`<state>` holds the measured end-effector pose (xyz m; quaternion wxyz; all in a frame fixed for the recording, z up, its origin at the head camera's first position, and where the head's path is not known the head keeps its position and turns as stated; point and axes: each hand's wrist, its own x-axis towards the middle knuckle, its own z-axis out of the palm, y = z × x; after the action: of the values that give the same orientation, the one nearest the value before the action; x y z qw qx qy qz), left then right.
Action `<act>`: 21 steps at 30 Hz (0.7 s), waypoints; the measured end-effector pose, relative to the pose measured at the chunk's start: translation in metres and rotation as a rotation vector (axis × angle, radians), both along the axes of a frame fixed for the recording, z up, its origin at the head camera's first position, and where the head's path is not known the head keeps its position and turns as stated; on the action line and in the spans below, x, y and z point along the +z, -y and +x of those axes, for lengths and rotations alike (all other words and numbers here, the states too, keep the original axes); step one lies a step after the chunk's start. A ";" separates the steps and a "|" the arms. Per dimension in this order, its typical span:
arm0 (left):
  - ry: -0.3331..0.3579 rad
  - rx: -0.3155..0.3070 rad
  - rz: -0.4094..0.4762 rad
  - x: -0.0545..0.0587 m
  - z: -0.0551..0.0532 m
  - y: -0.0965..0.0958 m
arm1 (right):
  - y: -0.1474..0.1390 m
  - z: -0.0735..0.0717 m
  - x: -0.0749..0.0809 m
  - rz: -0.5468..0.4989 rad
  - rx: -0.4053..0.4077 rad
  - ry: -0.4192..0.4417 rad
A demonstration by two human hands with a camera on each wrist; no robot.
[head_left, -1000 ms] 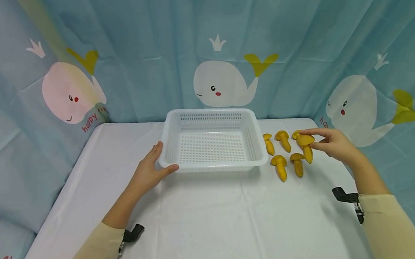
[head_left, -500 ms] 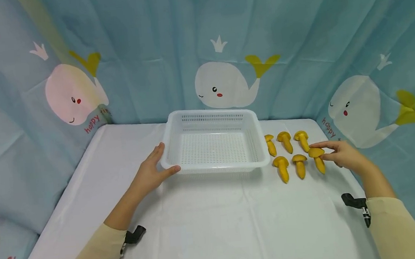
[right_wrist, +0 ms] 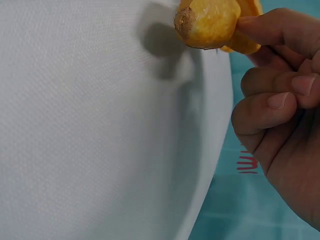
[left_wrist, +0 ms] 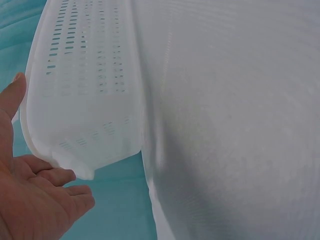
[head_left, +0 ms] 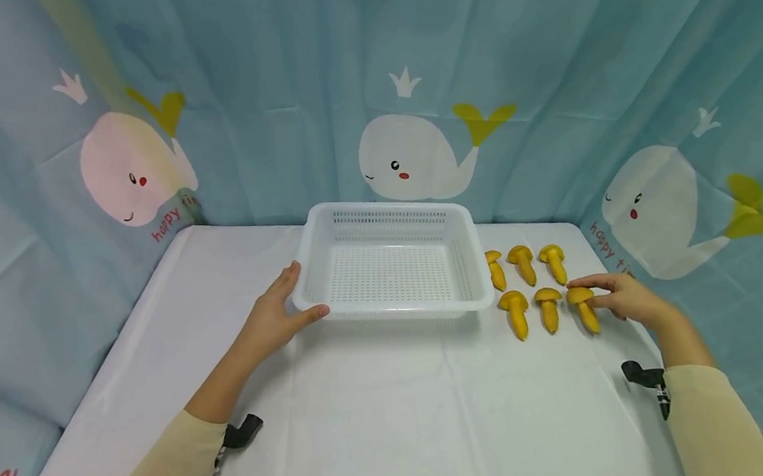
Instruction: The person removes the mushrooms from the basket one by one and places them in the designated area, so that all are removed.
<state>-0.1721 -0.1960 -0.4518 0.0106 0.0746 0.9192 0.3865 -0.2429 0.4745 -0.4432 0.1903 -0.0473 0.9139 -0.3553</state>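
Observation:
A white perforated plastic basket [head_left: 391,274] stands on the white cloth, nothing in it. My left hand [head_left: 276,317] holds its near left corner, thumb along the front rim and the other fingers at the left side; in the left wrist view, the curled fingers [left_wrist: 55,177] meet the rim's end. To the right, my right hand [head_left: 629,301] pinches a yellow toy mushroom [head_left: 586,313] between thumb and index finger, its stem towards me. The right wrist view shows the remaining fingers [right_wrist: 270,107] curled in. Beside it lies another mushroom [head_left: 549,311] in the front row.
Several similar yellow mushrooms lie in two rows right of the basket, including a back-row mushroom [head_left: 553,262] and a front-row mushroom [head_left: 515,315]. One mushroom [head_left: 495,270] is partly hidden by the basket's rim. A blue whale-print curtain [head_left: 278,126] borders the table [head_left: 381,410].
My right hand has carried the mushroom right and towards me, from over the back row to the right end of the front row. The left hand stays at the basket's corner.

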 end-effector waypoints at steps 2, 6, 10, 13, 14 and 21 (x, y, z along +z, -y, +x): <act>0.000 -0.001 0.001 -0.001 0.000 0.000 | -0.001 0.000 -0.004 -0.004 -0.001 0.004; -0.005 0.000 0.001 -0.002 0.000 0.000 | -0.003 -0.002 -0.009 -0.015 -0.026 0.018; 0.000 0.002 -0.001 -0.001 -0.001 -0.001 | -0.004 -0.003 -0.011 -0.009 -0.030 0.025; 0.006 0.005 -0.004 0.000 -0.001 -0.001 | -0.005 -0.003 -0.013 0.001 -0.033 0.025; 0.008 0.006 -0.005 0.000 -0.001 -0.001 | -0.005 -0.002 -0.013 0.003 -0.035 0.024; 0.002 0.005 0.003 -0.001 -0.001 -0.001 | -0.001 -0.001 -0.016 0.025 -0.037 0.013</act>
<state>-0.1735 -0.1946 -0.4532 0.0105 0.0718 0.9188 0.3881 -0.2438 0.4760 -0.4589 0.1900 -0.0257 0.9178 -0.3477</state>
